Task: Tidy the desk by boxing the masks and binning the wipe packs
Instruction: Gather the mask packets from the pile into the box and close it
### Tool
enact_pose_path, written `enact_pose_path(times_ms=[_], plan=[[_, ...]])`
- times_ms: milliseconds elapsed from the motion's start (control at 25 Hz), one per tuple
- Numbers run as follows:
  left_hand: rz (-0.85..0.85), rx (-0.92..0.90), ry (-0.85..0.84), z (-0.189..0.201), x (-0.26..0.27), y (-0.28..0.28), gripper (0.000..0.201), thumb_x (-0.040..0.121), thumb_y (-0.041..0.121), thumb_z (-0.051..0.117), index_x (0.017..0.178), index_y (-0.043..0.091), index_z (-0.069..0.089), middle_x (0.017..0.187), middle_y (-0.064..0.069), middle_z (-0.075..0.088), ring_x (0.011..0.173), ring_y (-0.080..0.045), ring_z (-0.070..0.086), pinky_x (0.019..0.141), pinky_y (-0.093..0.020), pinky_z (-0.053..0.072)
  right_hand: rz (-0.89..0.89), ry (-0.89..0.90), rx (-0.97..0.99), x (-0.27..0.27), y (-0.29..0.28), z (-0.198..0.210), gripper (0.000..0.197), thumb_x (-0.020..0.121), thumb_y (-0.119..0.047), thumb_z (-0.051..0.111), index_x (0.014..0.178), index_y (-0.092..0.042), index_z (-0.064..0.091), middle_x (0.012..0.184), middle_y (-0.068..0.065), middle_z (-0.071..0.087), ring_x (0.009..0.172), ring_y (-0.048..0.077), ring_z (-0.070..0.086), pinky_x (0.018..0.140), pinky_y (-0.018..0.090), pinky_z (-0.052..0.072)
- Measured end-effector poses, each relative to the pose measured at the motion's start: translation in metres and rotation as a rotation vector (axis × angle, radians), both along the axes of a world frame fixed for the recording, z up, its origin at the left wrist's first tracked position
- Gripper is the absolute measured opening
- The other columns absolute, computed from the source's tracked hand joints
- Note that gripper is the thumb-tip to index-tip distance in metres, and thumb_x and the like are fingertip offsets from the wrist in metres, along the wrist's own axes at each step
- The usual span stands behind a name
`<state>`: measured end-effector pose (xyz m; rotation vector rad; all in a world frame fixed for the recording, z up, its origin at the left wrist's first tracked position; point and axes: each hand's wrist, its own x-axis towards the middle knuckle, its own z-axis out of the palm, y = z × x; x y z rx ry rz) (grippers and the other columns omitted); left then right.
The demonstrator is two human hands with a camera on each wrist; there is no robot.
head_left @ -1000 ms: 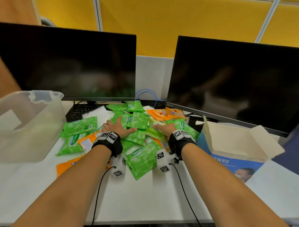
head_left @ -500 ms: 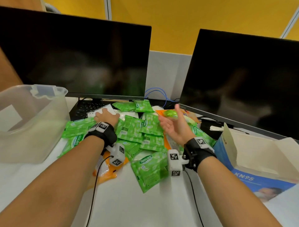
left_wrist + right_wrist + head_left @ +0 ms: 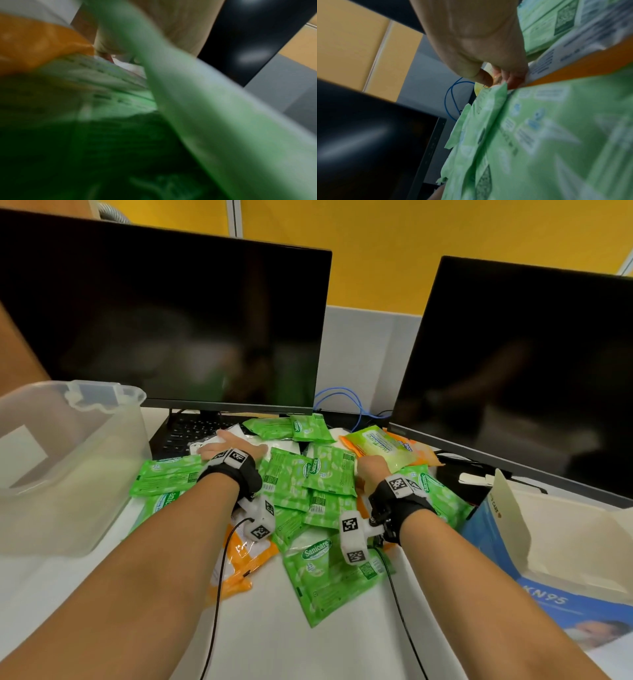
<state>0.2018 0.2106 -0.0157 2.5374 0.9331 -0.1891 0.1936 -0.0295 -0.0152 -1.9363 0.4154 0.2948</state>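
Observation:
Several green wipe packs [image 3: 308, 474] lie heaped mid-desk, with orange packs [image 3: 239, 559] and white masks [image 3: 287, 447] among them. My left hand [image 3: 226, 446] lies flat on a white mask beside the keyboard, fingers stretched out. The left wrist view is blurred, showing green packs [image 3: 223, 121] and an orange one [image 3: 34, 40]. My right hand [image 3: 373, 467] reaches into the heap with fingers curled; thumb and fingers [image 3: 513, 79] pinch the edge of a yellow-green wipe pack [image 3: 376, 443]. The open KN95 mask box [image 3: 507, 508] stands at right, the clear plastic bin [image 3: 68, 474] at left.
Two dark monitors [image 3: 164, 320] [image 3: 531, 371] stand along the back. A black keyboard [image 3: 185, 433] lies under the left one. A blue cable [image 3: 342, 402] loops between them. Bare white desk [image 3: 274, 645] shows in front of the heap, between my forearms.
My right hand, raised and open half a second ago, has dropped into the heap at the yellow-green pack. My left hand has slid farther back onto the white mask by the keyboard.

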Motion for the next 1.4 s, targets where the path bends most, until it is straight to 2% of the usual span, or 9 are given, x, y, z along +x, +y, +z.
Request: enact_pose_path(times_ms=[80, 360, 480, 640, 920, 1040, 1160, 1280, 1400], plan=[[-0.051, 0.031, 0.003, 0.003, 0.005, -0.001, 0.103, 0.080, 0.058, 0.054, 0.153, 0.013, -0.004, 0.154, -0.025, 0.018, 0.140, -0.044, 0.022, 0.112, -0.051, 0.026, 0.046, -0.032, -0.153, 0.007, -0.002, -0.014, 0.011, 0.086, -0.015, 0.062, 0.080, -0.008, 0.057, 0.095, 0.009, 0.065, 0.109, 0.026, 0.062, 0.084, 0.031, 0.049], [-0.176, 0.143, 0.004, 0.025, -0.003, -0.016, 0.060, 0.091, 0.029, 0.053, 0.141, 0.009, 0.027, 0.143, -0.020, 0.030, 0.129, -0.038, 0.036, 0.100, -0.046, 0.039, -0.108, -0.263, 0.208, 0.016, -0.006, 0.000, 0.041, 0.089, -0.011, 0.062, 0.129, -0.006, 0.055, 0.110, 0.009, 0.062, 0.096, 0.022, 0.058, 0.099, 0.040, 0.049], [-0.156, 0.097, -0.108, 0.026, -0.002, -0.017, 0.062, 0.091, 0.017, 0.054, 0.141, 0.000, 0.022, 0.139, -0.021, 0.041, 0.125, -0.037, 0.046, 0.095, -0.044, 0.043, -0.073, -0.585, 0.097, 0.010, -0.006, 0.018, 0.035, 0.088, -0.002, 0.058, 0.122, -0.010, 0.061, 0.083, -0.006, 0.056, 0.087, 0.015, 0.053, 0.091, 0.032, 0.047], [-0.226, 0.161, -0.323, 0.033, -0.003, -0.021, 0.066, 0.086, 0.000, 0.054, 0.142, 0.004, 0.018, 0.116, -0.024, 0.057, 0.103, -0.038, 0.059, 0.074, -0.041, 0.045, -0.051, -0.844, -0.160, -0.005, -0.008, 0.055, 0.023, 0.092, -0.002, 0.052, 0.108, -0.008, 0.068, 0.093, -0.001, 0.056, 0.083, 0.011, 0.051, 0.071, 0.013, 0.034], [-0.310, 0.234, -0.536, 0.075, -0.038, -0.039, 0.057, 0.083, -0.018, 0.035, 0.128, 0.016, 0.037, 0.118, -0.025, 0.040, 0.099, -0.042, 0.049, 0.070, -0.040, 0.042, -0.146, -0.975, -0.129, -0.044, -0.012, 0.103, 0.015, 0.090, -0.009, 0.057, 0.098, -0.012, 0.070, 0.093, 0.004, 0.062, 0.073, 0.000, 0.050, 0.077, 0.016, 0.038], [-0.380, 0.099, -0.697, 0.104, -0.057, -0.056, 0.037, 0.088, -0.009, 0.039, 0.120, 0.007, 0.047, 0.118, -0.024, 0.043, 0.102, -0.041, 0.049, 0.076, -0.043, 0.040, -0.162, -0.957, -0.042, -0.064, -0.018, 0.120, 0.014, 0.090, -0.010, 0.059, 0.097, -0.013, 0.070, 0.091, 0.002, 0.066, 0.083, 0.011, 0.058, 0.082, 0.025, 0.048], [-0.354, -0.229, -0.889, 0.130, -0.077, -0.084, 0.018, 0.085, 0.001, 0.041, 0.100, 0.005, 0.050, 0.103, -0.007, 0.043, 0.094, -0.028, 0.045, 0.076, -0.035, 0.037, -0.166, -0.959, -0.012, -0.090, -0.041, 0.135, 0.014, 0.091, -0.012, 0.058, 0.099, -0.014, 0.069, 0.089, -0.004, 0.063, 0.076, 0.001, 0.055, 0.070, 0.007, 0.044], [-0.491, -0.319, -0.949, 0.142, -0.100, -0.120, 0.027, 0.095, 0.015, 0.047, 0.111, -0.002, 0.062, 0.118, -0.020, 0.044, 0.110, -0.031, 0.047, 0.098, -0.033, 0.036, -0.194, -1.014, 0.023, -0.116, -0.072, 0.149, 0.015, 0.093, -0.012, 0.054, 0.102, -0.012, 0.066, 0.089, -0.011, 0.060, 0.080, -0.004, 0.053, 0.069, 0.002, 0.042], [-0.652, -0.520, -0.998, 0.146, -0.121, -0.165, 0.048, 0.089, 0.046, 0.056, 0.073, 0.002, 0.058, 0.077, -0.026, 0.048, 0.069, -0.031, 0.052, 0.069, -0.041, 0.044, -0.192, -1.073, 0.058, -0.144, -0.103, 0.165, 0.013, 0.093, -0.013, 0.053, 0.101, -0.015, 0.063, 0.091, -0.014, 0.060, 0.087, -0.001, 0.056, 0.078, 0.013, 0.043]])
